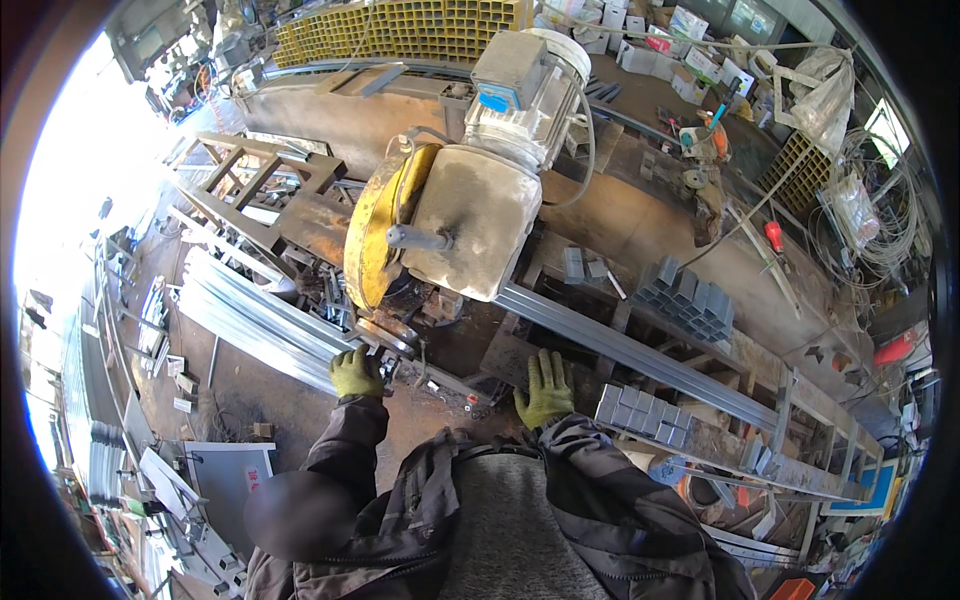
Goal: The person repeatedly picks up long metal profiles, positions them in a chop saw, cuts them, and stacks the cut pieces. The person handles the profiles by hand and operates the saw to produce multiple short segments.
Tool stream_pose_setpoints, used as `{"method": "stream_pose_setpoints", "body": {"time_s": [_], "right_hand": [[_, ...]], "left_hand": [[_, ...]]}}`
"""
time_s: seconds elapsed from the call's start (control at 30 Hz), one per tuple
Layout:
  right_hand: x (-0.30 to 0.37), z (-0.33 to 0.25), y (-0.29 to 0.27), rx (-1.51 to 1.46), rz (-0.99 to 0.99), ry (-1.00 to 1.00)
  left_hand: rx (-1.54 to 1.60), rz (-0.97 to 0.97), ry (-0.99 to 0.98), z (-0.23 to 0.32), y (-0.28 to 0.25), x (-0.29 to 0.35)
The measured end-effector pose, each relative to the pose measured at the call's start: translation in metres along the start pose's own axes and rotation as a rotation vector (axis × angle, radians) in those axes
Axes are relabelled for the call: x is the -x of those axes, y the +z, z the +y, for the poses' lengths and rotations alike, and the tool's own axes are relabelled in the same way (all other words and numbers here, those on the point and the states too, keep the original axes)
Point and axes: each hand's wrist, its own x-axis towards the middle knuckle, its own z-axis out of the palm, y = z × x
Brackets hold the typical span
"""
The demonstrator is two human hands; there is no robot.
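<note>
A cut-off saw with a yellow blade guard (pixel 377 232) and a dusty grey motor (pixel 527 98) stands in front of me. My left hand (pixel 357 373), in a yellow-green work glove, is at the near left of the saw's clamp (pixel 388 333). Its fingers are curled, and what they close on is hidden. My right hand (pixel 547 388), gloved alike, lies palm down with fingers stretched at the edge of a dark metal plate (pixel 510 360). Beyond it, long grey square tubes (pixel 640 352) run from under the saw to the right.
Shiny long profiles (pixel 255 315) lie left of the saw. Short cut tubes are stacked on the right bench (pixel 683 297), with a row of cut pieces (pixel 641 415) nearer me. A stack of yellow-edged tubes (pixel 400 35), a red-handled tool (pixel 773 236) and coiled wire (pixel 880 215) are farther off.
</note>
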Motion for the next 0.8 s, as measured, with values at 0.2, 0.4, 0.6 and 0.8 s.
{"method": "stream_pose_setpoints", "body": {"time_s": [0.2, 0.4, 0.6, 0.8], "right_hand": [[-0.0001, 0.0001, -0.0007, 0.019, -0.039, 0.027], [-0.0003, -0.0004, -0.0018, 0.010, -0.044, 0.031], [-0.0001, 0.0007, 0.0001, 0.030, -0.044, 0.027], [0.0002, 0.0033, 0.0041, -0.028, -0.084, 0.049]], "left_hand": [[0.007, -0.012, -0.030, 0.0006, 0.0013, -0.0010], [0.002, -0.026, -0.043, -0.0003, 0.0010, 0.0000], [-0.007, -0.035, -0.036, 0.0018, -0.0017, -0.0007], [-0.004, 0.024, 0.000, 0.0031, -0.0036, -0.0024]]}}
